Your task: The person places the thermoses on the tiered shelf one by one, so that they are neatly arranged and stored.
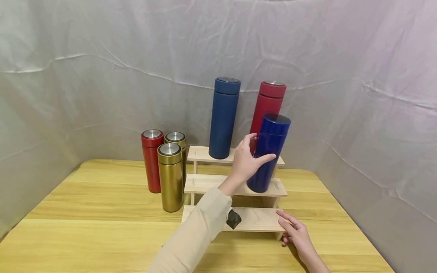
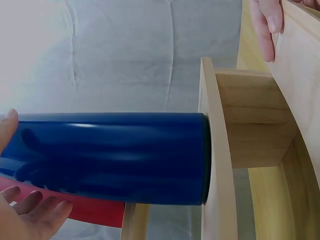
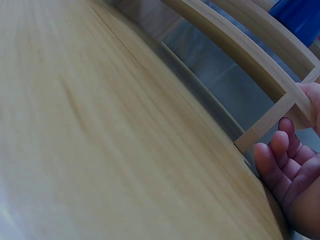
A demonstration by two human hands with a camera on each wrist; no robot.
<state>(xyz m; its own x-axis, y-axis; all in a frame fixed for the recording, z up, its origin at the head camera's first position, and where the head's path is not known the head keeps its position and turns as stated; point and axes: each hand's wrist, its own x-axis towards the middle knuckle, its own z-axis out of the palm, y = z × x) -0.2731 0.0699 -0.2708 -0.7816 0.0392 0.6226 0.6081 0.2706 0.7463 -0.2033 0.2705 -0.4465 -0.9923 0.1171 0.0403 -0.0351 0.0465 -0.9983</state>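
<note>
A glossy dark blue thermos [image 1: 269, 151] stands on the middle step of a three-step wooden display stand [image 1: 252, 222], at its right end. My left hand [image 1: 246, 161] is beside it, thumb across its front and fingers spread along its left side. Seen from the left wrist, the thermos [image 2: 110, 160] has its base on the shelf board [image 2: 220, 165], and the fingers [image 2: 52, 215] look loose and apart from it. My right hand [image 1: 298, 237] grips the right end of the lowest step, with some fingers curled below, near the leg [image 3: 267, 122].
On the top step stand a matte blue thermos [image 1: 224, 117] and a red thermos [image 1: 268, 102], partly hidden by the dark blue one. Left of the stand, a red thermos [image 1: 151, 163] and two gold thermoses [image 1: 171, 182] stand close together on the wooden table [image 1: 102, 227]. Grey cloth [image 1: 119, 94] hangs behind.
</note>
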